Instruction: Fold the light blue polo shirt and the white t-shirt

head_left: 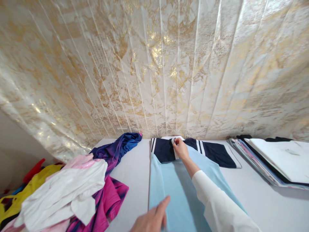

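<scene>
A light blue shirt (178,187) lies spread on the white table, its left side folded inward. Its far part is navy with white stripes, and a navy sleeve (216,153) reaches out to the right. At the collar area, my right hand (181,148) is closed, pinching the edge of the shirt between thumb and fingers. My left hand (151,217) hovers low over the shirt's near left side, index finger stretched out, holding nothing. The frame's lower edge cuts off part of that hand, which is a little blurred.
On the left is a loose heap of clothes, with a white garment (62,190) over pink, yellow and purple ones (113,196). A stack of folded clothes (277,161) sits at the right. Behind the table (130,167) hangs a gold-patterned covering (154,71).
</scene>
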Motion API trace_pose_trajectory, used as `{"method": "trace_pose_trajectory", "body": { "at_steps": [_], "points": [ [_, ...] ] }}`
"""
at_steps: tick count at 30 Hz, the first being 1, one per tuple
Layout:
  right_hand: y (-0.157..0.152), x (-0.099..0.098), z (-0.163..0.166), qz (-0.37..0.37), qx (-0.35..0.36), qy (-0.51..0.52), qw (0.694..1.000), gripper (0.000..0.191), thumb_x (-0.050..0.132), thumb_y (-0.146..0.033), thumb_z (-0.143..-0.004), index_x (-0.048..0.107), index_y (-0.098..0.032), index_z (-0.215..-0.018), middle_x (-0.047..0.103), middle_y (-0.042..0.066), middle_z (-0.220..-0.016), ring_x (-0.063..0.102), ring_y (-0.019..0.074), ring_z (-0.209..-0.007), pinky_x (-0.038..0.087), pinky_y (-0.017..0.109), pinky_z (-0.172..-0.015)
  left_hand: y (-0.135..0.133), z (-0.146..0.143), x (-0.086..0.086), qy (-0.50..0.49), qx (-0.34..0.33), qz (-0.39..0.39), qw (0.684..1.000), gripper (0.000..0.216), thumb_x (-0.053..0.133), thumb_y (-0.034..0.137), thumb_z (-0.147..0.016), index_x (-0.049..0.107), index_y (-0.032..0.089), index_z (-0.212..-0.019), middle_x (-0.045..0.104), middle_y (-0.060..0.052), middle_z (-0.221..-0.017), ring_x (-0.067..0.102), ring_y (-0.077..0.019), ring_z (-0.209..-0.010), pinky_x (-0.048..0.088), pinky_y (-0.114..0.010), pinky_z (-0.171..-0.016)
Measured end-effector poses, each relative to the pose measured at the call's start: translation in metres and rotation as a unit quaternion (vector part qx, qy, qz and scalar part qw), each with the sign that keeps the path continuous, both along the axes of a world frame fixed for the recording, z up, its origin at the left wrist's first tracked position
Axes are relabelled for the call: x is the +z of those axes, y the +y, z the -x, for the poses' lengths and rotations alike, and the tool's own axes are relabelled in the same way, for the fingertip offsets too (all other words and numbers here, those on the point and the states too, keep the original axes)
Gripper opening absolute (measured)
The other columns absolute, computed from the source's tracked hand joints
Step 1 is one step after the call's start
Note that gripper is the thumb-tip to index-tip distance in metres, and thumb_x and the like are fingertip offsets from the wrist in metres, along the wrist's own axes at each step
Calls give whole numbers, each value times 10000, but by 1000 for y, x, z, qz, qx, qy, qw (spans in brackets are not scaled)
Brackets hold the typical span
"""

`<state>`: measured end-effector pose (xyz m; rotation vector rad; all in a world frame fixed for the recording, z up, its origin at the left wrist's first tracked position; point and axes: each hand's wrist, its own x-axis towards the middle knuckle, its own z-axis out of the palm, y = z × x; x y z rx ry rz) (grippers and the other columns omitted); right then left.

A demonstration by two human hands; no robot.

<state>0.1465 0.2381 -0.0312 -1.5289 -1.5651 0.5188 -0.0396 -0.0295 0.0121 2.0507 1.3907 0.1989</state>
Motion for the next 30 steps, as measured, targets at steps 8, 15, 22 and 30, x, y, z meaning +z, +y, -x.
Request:
{"method": "trace_pose_trajectory", "body": {
  "at_steps": [8, 15, 22, 30],
  "points": [
    [-5, -13, -8, -82, -2, 101, 991, 227, 540, -395, -887, 595, -178, -919, 653, 20, -865, 604, 161, -730, 503, 335, -728, 183, 14, -9, 110, 27, -259, 959, 457, 366, 250, -959, 421, 183, -1408, 317, -122, -1542, 271, -226, -1430, 292, -458, -1099],
    [-8, -14, -9, -100, -11, 156, 983, 258, 538, -385, -750, 530, -210, -940, 587, -4, -760, 560, 177, -647, 459, 317, -655, 220, 38, -36, 99, 91, -254, 958, 815, 565, 484, -870, 192, 129, -1503, 257, -192, -1553, 230, -268, -1444, 236, -451, -1120],
    [-10, -12, -9, -88, -6, 177, 980, 317, 567, -372, -726, 505, -212, -993, 530, -36, -730, 528, 161, -593, 444, 307, -629, 208, 38, -30, 71, 213, -270, 936, 515, 697, 383, -771, 526, 206, -1223, 549, -114, -1303, 500, -291, -1210, 397, -427, -980],
    [-11, -12, -9, -77, 4, 176, 981, 316, 570, -392, -752, 503, -215, -1005, 544, -29, -756, 536, 161, -604, 448, 314, -650, 200, 32, -21, 32, 241, -259, 935, 25, 646, 216, -810, 627, 214, -828, 656, -23, -887, 584, -210, -911, 450, -314, -808]
  ]
}}
